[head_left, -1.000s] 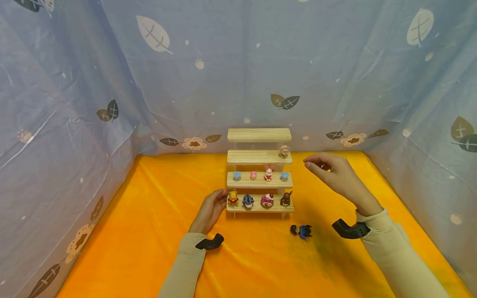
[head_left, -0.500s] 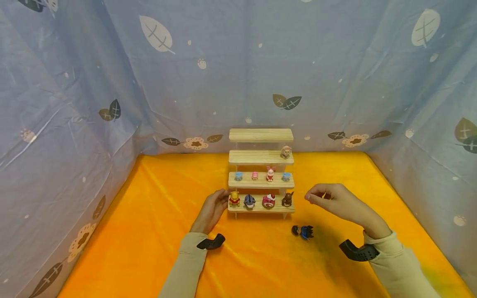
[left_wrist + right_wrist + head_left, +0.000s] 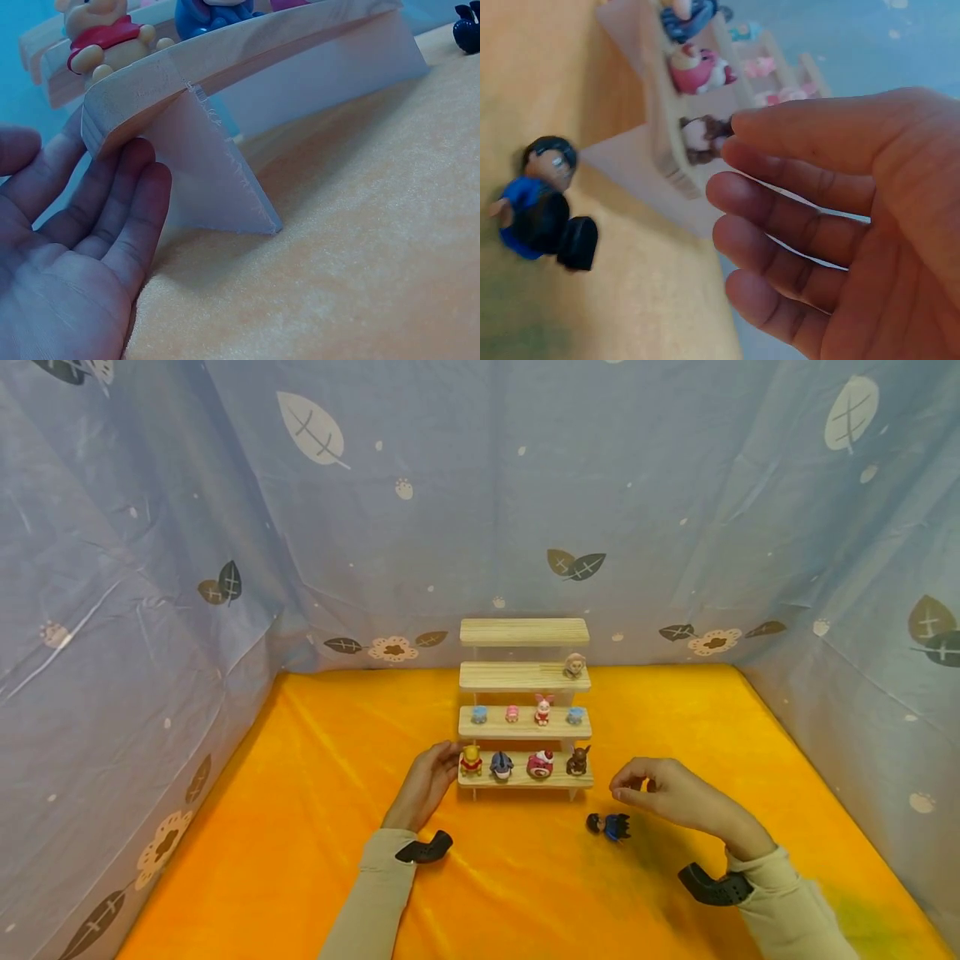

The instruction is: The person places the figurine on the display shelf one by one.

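My left hand (image 3: 423, 785) rests against the left end of a tiered wooden display shelf (image 3: 525, 782). In the left wrist view its fingers (image 3: 142, 217) lie beside and under the bottom board, the thumb apart. My right hand (image 3: 671, 793) hovers right of the shelf, fingers loosely bent and holding nothing. Close below it a small toy figure (image 3: 611, 827) with black hair and blue clothes lies on the orange cloth. On the bottom board sit a Pooh figure (image 3: 471, 762), an Eeyore figure (image 3: 501, 766), a pink bear figure (image 3: 540, 765) and a brown figure (image 3: 577, 761).
The second board holds small blue figures (image 3: 479, 715), a small pink one (image 3: 512, 713) and a Piglet figure (image 3: 542, 711). A beige figure (image 3: 574, 666) sits at the right of the third board. Blue patterned curtains (image 3: 450, 510) surround the orange cloth (image 3: 322, 877).
My right hand has come down from beside the upper boards to just above the lying toy figure. The left hand stays at the shelf's end.
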Demonstrator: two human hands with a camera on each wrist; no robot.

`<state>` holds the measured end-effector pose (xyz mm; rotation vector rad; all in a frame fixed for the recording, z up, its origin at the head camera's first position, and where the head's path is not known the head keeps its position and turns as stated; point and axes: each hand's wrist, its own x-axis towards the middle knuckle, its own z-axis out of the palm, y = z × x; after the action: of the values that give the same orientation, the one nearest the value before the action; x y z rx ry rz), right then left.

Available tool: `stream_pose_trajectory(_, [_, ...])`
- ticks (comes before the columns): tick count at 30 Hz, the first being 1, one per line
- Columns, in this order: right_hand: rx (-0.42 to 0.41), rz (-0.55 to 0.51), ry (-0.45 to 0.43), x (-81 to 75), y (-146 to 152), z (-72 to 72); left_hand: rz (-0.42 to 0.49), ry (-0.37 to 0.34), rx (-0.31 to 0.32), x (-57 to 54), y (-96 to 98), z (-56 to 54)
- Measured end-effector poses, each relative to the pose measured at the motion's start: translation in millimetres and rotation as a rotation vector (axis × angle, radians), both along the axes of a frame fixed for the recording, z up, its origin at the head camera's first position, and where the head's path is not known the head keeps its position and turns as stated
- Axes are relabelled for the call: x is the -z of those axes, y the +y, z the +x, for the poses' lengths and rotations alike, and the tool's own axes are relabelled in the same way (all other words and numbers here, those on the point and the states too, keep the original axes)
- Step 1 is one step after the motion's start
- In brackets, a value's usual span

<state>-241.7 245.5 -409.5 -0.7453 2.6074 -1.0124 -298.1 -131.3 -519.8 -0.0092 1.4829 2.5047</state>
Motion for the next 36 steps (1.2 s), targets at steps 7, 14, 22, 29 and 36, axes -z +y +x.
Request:
stream_pose_trajectory(7, [-0.014,0.011,-0.047,16.1,-1.0,4.2,-0.012,-0.003,-0.006,-1.1,1.8,-1.1])
stream_pose_trajectory(14, [-0.040,0.005,-0.047,33.2,-1.6,6.4,-0.036,-0.008,-0.008,-1.4,2.2,-1.1])
stream_pose_trajectory(22, [-0.036,0.010,-0.141,41.1,-4.7,4.2,-0.044,-0.024,-0.005,-1.2,1.0,-0.2])
stream_pose_trajectory(29, [-0.071,0.051,-0.105,45.9,-6.4,3.3,-0.041,-0.009,0.002,-0.8,0.8,0.5])
stream_pose_trajectory(36, [-0.048,0.119,-0.105,43.6,-8.5,6.7,-0.058,-0.015,-0.007,-1.6,1.4,-0.6])
